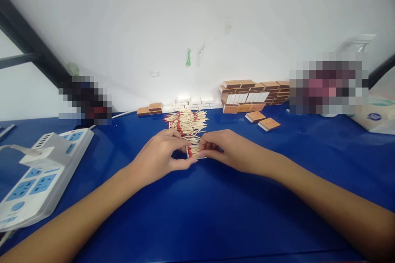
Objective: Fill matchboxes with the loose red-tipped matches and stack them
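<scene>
A small white matchbox tray (187, 153) sits low over the blue table between my two hands. Matches (194, 152) lie in it side by side, their red heads to the left. My left hand (160, 152) holds the tray's left end, thumb at the near side and fingers at the far side. With curled fingers, my right hand (226, 150) pinches the tray's right end; its fingertips partly cover the match sticks there. Just beyond the tray, a heap of loose red-headed matches (187, 122) spreads on the table.
White trays (195, 101) line the wall. Stacked brown matchboxes (243, 109) stand right of them, with two loose boxes (269, 124) in front. Two more brown boxes (149, 109) are left. A power strip (40, 183) lies left, a tissue pack (375, 115) far right.
</scene>
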Demonstrator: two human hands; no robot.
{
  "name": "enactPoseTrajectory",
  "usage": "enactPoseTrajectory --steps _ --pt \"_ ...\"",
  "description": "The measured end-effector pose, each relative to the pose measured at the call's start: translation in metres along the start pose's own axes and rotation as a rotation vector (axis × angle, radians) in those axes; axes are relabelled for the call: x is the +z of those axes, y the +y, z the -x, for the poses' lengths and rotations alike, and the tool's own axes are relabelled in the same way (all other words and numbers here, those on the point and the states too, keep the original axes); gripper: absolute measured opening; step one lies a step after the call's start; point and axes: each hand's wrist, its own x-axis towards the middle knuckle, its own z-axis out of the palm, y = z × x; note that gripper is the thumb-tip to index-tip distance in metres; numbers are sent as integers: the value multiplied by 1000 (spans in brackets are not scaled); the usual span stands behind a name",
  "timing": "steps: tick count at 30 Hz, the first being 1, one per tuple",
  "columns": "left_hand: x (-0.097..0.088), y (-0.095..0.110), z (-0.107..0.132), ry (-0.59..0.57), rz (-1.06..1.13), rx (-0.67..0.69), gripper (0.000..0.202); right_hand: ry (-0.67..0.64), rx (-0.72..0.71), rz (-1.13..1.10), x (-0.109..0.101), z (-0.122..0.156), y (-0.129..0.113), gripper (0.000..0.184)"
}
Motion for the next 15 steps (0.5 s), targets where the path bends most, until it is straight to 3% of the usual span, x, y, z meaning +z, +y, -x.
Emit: enactPoseTrajectory --steps 9,15 --pt "0 -2 1 89 -16 -82 25 -1 44 -138 -9 2 -3 17" --pt "-1 -2 1 83 -32 -145 24 46 58 -146 -11 0 2 17"
